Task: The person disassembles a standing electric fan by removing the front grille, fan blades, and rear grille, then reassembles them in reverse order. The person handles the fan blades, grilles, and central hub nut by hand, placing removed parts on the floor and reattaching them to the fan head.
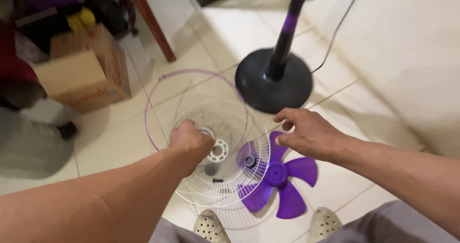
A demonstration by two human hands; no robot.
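Beside left hand point(191, 140), fan grille point(215, 152)

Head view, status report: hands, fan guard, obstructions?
Left hand shut on white wire fan guard. Right hand open, hovering above purple plastic fan blade. Black round fan base stands beyond.

Both forearms are bare, with no sleeves, watch or rings showing on the left hand point(190, 140) or the right hand point(309, 133). Grey trousers point(383, 226) cover the legs, and pale perforated clogs point(210, 226) are on both feet.
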